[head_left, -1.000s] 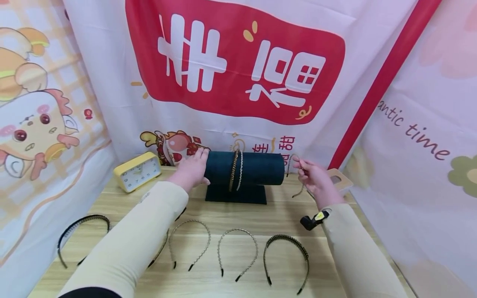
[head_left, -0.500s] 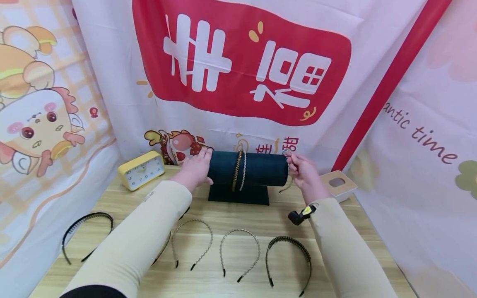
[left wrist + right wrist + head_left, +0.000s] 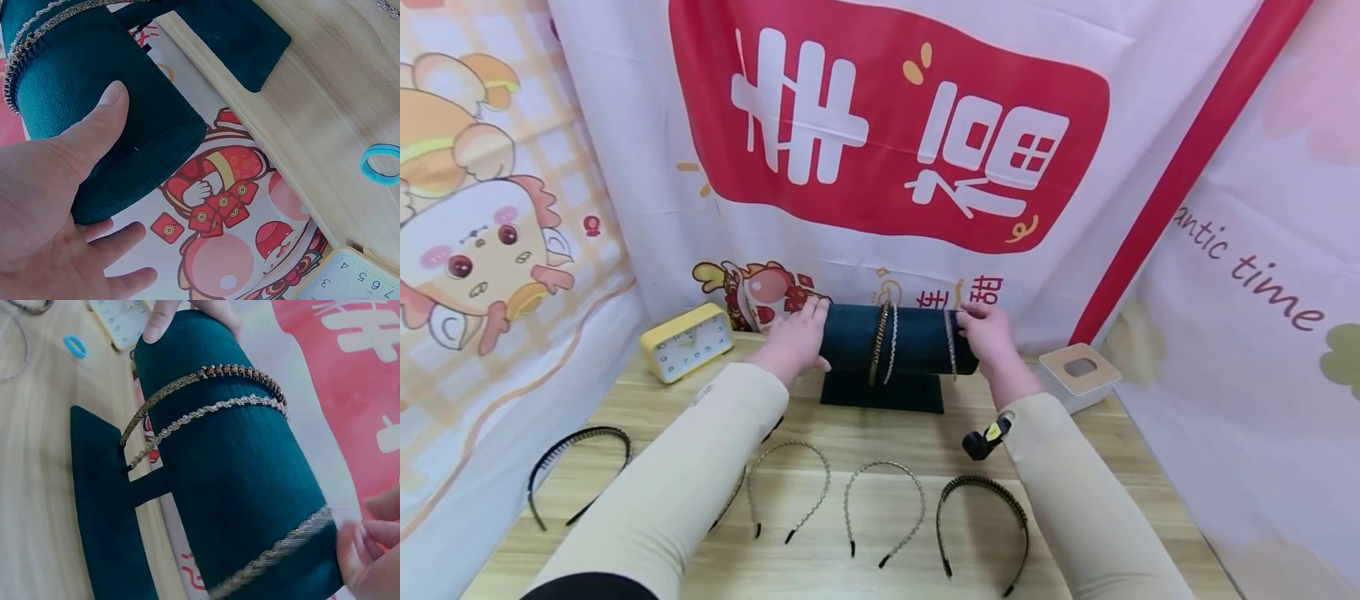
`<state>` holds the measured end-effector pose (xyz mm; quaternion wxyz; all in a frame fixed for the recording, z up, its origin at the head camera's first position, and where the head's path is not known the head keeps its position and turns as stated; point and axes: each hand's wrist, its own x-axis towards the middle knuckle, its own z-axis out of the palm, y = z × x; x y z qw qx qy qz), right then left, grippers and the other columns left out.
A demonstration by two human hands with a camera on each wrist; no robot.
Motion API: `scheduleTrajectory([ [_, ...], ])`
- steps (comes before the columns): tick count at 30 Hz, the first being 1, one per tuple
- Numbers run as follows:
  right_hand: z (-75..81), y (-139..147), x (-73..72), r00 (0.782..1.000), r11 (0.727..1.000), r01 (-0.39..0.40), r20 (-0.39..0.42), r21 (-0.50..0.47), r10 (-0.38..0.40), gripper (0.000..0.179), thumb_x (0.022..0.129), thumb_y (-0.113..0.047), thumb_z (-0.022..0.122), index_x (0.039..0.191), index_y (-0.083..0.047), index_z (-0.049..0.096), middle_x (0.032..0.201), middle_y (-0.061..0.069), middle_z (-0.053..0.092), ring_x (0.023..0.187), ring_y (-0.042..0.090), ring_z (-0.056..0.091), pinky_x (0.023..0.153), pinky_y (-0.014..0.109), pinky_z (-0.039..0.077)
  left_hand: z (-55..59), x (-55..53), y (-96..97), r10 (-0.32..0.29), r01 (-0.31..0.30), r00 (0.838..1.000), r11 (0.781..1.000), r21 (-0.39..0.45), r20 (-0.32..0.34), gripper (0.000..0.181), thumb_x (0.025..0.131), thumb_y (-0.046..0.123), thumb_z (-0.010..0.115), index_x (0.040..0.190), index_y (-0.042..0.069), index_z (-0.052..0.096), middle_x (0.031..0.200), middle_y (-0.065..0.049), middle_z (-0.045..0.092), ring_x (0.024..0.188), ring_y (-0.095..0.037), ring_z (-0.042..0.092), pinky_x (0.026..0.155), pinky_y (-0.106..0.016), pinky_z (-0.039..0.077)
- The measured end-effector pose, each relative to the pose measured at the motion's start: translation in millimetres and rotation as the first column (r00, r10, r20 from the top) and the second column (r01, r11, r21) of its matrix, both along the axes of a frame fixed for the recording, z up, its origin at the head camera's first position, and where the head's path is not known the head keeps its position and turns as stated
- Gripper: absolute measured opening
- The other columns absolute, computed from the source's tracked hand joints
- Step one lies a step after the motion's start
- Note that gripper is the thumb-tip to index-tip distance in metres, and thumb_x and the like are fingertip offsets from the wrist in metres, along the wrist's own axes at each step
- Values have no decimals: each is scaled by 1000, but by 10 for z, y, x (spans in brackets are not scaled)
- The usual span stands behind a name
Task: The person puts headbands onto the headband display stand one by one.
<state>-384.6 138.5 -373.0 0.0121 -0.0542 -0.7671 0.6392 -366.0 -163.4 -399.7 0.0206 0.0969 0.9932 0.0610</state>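
My left hand (image 3: 793, 342) holds the left end of a dark green velvet headband stand (image 3: 917, 337). In the left wrist view its thumb (image 3: 103, 125) lies on the roll, its other fingers beyond the roll's end. Around the roll sit a brown-gold headband (image 3: 169, 390) and a thin silvery twisted headband (image 3: 206, 410), side by side. My right hand (image 3: 988, 337) pinches another thin twisted headband (image 3: 951, 346) over the roll near its right end. That headband looks blurred in the right wrist view, with the fingertips (image 3: 351, 547) at its upper part.
Several headbands lie along the front of the table, including a dark toothed one (image 3: 981, 483) and a silvery one (image 3: 883, 467). A yellow clock (image 3: 688, 343) stands left, a wood-topped box (image 3: 1078, 371) right. A blue ring (image 3: 381, 165) lies near the clock. Printed cloth (image 3: 880, 250) hangs behind.
My right hand has moved left with the headband, from beside the stand's right end to over the roll. The left hand has stayed on the left end; the view has shifted slightly.
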Motion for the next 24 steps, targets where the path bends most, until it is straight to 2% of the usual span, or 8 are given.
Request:
scheduleTrajectory([
  [4,21,4,24,998,988,18,-64,154,-8,42,97,2,55,139,2,54,127,21,56,114,26,49,103,38,41,15,11,-3,2,-2,1000,1000,2,5,114,78,43,83,157,3,11,161,-21,13,135,-44,38,105,-68,27],
  [7,3,58,36,988,959,-12,-146,284,55,41,96,3,57,137,-1,58,129,20,56,118,30,48,104,42,40,20,15,0,1,-2,1000,1000,5,8,114,78,43,83,157,3,11,161,-21,14,135,-43,38,105,-68,27],
  [10,-21,152,36,951,895,-73,-239,440,195,39,96,1,60,135,-4,61,136,18,54,126,32,46,106,47,38,14,12,5,1,-1,1000,1000,8,6,114,78,43,83,157,4,11,161,-21,14,135,-43,38,105,-68,27],
  [12,-38,231,20,917,837,-126,-259,533,304,41,97,-1,60,137,-6,59,143,16,50,133,33,41,108,51,36,6,5,8,-1,1,1000,1000,6,5,114,78,43,83,157,4,11,161,-21,13,135,-43,38,106,-68,26],
  [15,-53,344,-5,881,763,-224,-209,607,425,47,97,-5,62,143,-11,54,152,11,42,141,31,32,111,54,29,4,2,15,-5,5,1000,1000,2,4,114,78,44,83,157,4,11,161,-21,13,135,-43,38,106,-67,27],
  [18,-76,431,-38,860,696,-303,-129,651,494,55,97,-12,65,148,-19,48,156,6,37,144,29,27,113,55,25,11,4,19,-7,7,1000,1000,-1,2,114,77,44,83,157,4,11,161,-21,14,135,-42,38,106,-67,28],
  [20,-100,461,-53,850,667,-335,-93,665,519,60,95,-17,68,150,-23,46,156,4,37,145,28,24,113,56,24,9,-1,16,-4,4,1000,1000,-6,3,114,77,44,83,157,4,11,161,-21,14,135,-42,39,105,-66,29],
  [24,-169,473,-94,831,614,-321,-96,721,547,65,92,-22,72,151,-25,44,154,4,40,145,29,23,113,54,24,-1,-12,8,0,0,1000,1000,-15,-2,115,77,44,84,157,4,12,161,-21,15,134,-42,40,104,-67,30],
])
